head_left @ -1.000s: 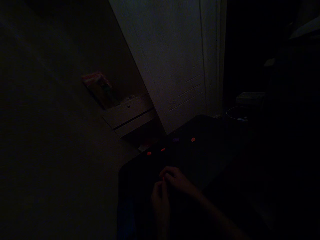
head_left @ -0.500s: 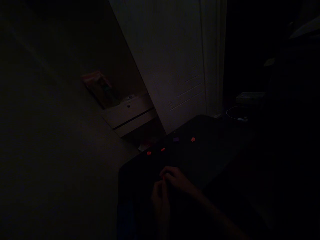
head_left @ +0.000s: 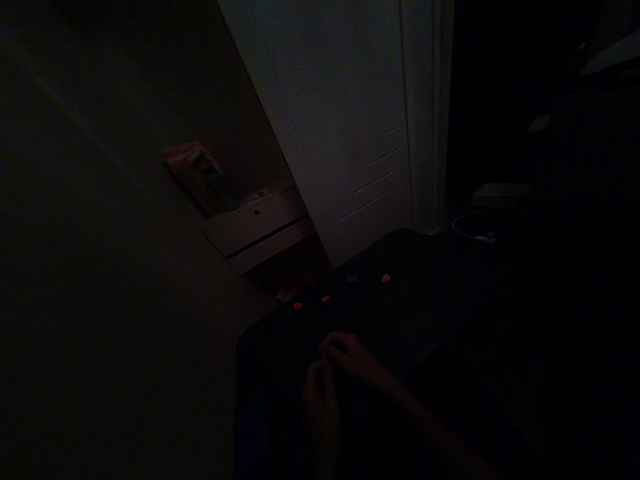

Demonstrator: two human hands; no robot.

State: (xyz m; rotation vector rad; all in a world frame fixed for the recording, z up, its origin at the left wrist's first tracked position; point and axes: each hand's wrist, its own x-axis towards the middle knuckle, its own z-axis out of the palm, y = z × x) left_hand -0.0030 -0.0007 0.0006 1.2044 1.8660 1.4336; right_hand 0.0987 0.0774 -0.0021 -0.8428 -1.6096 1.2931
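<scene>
The scene is very dark. Over the near part of a dark table (head_left: 420, 307), my left hand (head_left: 320, 387) and my right hand (head_left: 350, 353) meet at the fingertips. Between them shows a small red-orange piece (head_left: 324, 356), mostly covered by the fingers; its kind cannot be made out. Both hands are closed in a pinch around it. Beyond them on the table lie a small round orange piece (head_left: 298, 306), a short orange bar-shaped piece (head_left: 326, 298), a dark purple block (head_left: 352, 279) and a lighter orange piece (head_left: 386, 278).
Behind the table stands a pale panelled door (head_left: 350, 133). Left of it is a drawer unit (head_left: 260, 220) with a colourful bag (head_left: 200, 173) on top. A white cable (head_left: 463, 230) and a pale box (head_left: 500, 193) are at the right. Something blue (head_left: 251, 433) is at the table's left edge.
The red-orange piece between my fingertips has shifted slightly left, and less of it shows. Both hands stay in nearly the same place; the pieces on the table have not moved.
</scene>
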